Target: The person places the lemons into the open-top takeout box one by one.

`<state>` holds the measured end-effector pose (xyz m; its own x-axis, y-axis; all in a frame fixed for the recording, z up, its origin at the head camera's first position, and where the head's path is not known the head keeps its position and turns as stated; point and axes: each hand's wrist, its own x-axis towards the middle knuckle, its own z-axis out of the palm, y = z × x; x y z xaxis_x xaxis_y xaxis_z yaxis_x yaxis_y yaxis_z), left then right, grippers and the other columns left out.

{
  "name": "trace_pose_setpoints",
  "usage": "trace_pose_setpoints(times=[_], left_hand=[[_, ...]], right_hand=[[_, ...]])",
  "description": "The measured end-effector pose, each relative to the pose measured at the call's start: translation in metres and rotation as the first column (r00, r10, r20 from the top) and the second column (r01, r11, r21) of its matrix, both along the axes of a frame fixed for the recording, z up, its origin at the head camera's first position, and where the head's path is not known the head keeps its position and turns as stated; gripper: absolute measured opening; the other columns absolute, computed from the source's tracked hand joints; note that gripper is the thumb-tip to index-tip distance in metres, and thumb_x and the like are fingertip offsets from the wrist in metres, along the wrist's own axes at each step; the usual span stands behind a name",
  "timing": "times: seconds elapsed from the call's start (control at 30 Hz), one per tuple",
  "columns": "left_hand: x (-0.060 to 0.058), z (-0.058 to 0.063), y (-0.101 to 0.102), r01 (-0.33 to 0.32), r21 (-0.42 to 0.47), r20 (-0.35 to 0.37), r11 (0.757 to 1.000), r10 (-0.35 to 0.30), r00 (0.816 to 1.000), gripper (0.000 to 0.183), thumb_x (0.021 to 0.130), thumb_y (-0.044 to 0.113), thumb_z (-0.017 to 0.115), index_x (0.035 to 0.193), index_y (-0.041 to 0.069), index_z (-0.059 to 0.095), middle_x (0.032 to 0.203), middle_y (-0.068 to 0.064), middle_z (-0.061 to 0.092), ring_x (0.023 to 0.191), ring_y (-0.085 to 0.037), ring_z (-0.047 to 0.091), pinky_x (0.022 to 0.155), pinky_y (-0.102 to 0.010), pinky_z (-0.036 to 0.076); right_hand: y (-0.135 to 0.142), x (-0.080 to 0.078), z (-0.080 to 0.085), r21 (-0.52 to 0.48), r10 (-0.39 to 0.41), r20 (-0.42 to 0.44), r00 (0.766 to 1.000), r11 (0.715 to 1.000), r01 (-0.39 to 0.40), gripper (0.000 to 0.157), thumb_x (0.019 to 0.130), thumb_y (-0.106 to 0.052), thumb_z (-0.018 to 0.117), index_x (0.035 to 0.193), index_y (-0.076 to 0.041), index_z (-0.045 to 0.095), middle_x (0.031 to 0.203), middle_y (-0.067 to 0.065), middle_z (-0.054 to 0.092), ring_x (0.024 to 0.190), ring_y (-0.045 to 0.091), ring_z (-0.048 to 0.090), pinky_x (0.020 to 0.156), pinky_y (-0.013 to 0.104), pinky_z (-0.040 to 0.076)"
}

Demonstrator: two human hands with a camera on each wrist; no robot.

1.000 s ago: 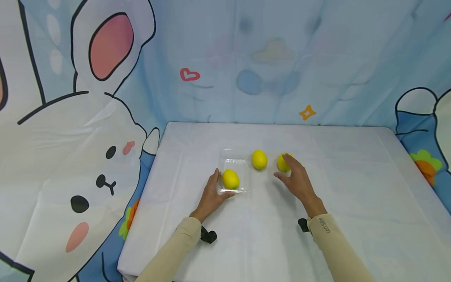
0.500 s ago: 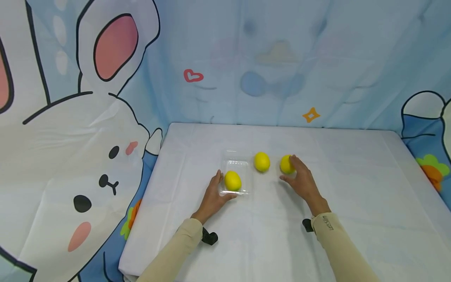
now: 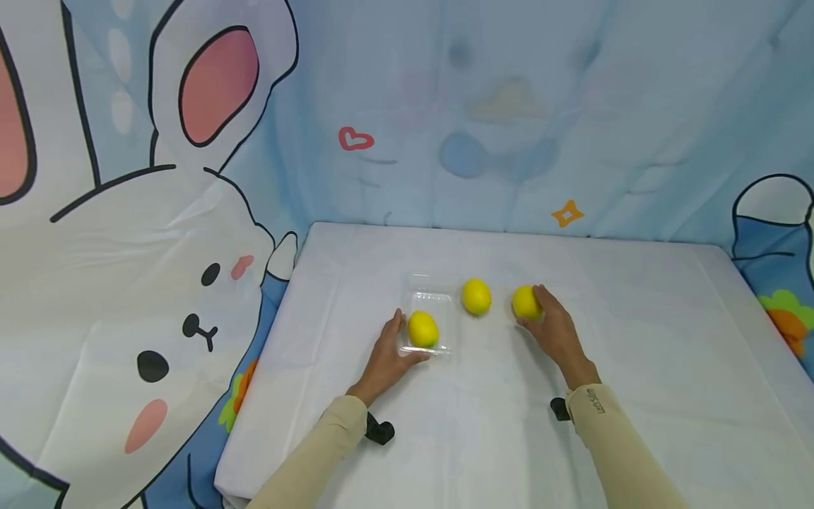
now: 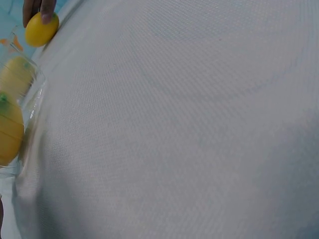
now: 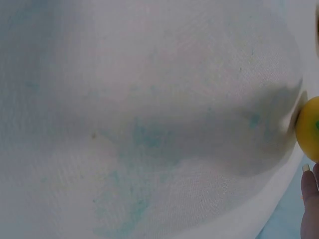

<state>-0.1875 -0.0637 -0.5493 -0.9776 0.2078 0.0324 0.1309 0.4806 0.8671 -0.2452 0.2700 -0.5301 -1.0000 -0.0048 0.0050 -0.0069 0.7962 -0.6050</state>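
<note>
Our left forearm [image 3: 311, 452] slants up and to the right in the head view, our right forearm [image 3: 622, 449] up and to the left, sleeves covering both as far as the wrists. We spread the left hand [image 3: 384, 359], its fingers [image 3: 394, 324] pointing forward and its thumb [image 3: 416, 358] out to the right, a wide gap between them. Our right hand [image 3: 561, 336] lies slightly farther forward, well apart from the left; its thumb and fingers curve toward each other in a pinching grip.
</note>
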Motion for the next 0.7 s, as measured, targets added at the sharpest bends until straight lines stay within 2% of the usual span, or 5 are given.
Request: trace_pose_setpoints(times=[0.7], left_hand=[[-0.0011,-0.0033,-0.0003,0.001,-0.006,-0.019,1.0,-0.001,1.0,0.104,0.082,0.035,0.078,0.156,0.006,0.011,0.156,-0.012,0.032,0.143,-0.024,0.034,0.12,-0.039,0.027]], right_hand=[[0.001,-0.0046,-0.0015,-0.036,-0.008,-0.009,1.0,0.999,0.007,0.078,0.09,-0.005,0.068,0.154,-0.003,0.022,0.157,0.023,0.023,0.143,0.044,0.024,0.116,0.058,0.022]])
